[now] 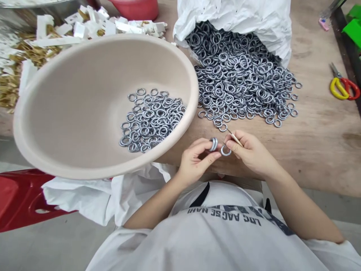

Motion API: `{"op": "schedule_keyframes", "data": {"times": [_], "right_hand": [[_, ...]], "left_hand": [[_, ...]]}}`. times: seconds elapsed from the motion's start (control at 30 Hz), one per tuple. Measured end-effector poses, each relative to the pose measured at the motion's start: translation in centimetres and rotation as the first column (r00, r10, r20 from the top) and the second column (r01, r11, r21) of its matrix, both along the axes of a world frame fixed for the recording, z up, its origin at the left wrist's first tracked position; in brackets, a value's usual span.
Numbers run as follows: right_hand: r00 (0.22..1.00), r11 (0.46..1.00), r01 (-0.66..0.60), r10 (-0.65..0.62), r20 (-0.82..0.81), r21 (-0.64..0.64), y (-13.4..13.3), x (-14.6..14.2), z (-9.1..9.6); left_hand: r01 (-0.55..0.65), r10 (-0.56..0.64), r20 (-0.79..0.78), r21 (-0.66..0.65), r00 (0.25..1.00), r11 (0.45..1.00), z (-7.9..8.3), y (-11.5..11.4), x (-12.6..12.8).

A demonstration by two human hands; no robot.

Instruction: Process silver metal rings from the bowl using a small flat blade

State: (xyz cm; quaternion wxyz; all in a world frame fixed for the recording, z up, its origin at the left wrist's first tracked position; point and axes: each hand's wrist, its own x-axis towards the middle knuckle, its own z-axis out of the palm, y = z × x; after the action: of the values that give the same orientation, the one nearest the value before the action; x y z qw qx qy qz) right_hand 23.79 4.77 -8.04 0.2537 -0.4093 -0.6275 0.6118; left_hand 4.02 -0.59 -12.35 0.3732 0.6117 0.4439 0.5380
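Note:
Between the curled fingers of my left hand [194,160] are a couple of grey rings [213,144], standing on edge. My right hand [252,150] pinches a thin, pale-handled pick [235,138], whose tip reaches toward a ring [223,127] by the pile. Another single ring [226,151] hangs between the two hands, by the right fingertips; which hand bears it I cannot tell. Just beyond my hands spreads a large heap of grey rings [239,82]. To the left, a wide beige basin [84,71] holds a smaller batch of rings [153,120].
A white sack [239,15] lies open behind the heap. Scissors [342,86] with yellow and red handles rest at the right. White and golden-brown pieces [70,34] are piled behind the basin, near a red container [138,8]. A red stool [25,195] stands at lower left.

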Motion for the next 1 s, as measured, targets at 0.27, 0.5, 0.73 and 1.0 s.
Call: {"op": "schedule_keyframes", "data": {"times": [0.27,0.5,0.73,1.0], "right_hand": [[0.975,0.975,0.090,-0.128,-0.182,-0.204,-1.5,0.5,-0.2],[0.963,0.971,0.228,-0.236,-0.133,-0.076,-2.5,1.3,-1.2],[0.948,0.898,0.082,-0.204,0.244,0.432,-4.2,2.5,-0.8],[0.933,0.886,-0.027,-0.143,0.329,0.462,-4.5,2.0,-0.6]], "left_hand": [[0.116,-0.097,-0.146,0.134,0.985,0.984,0.3,0.3,1.5],[0.125,-0.124,0.013,-0.183,0.992,0.975,0.2,-0.3,2.6],[0.106,-0.071,0.159,-0.221,0.985,0.970,0.0,-0.4,2.9],[0.118,-0.098,0.130,-0.157,0.987,0.980,-0.3,-0.3,2.9]]}}
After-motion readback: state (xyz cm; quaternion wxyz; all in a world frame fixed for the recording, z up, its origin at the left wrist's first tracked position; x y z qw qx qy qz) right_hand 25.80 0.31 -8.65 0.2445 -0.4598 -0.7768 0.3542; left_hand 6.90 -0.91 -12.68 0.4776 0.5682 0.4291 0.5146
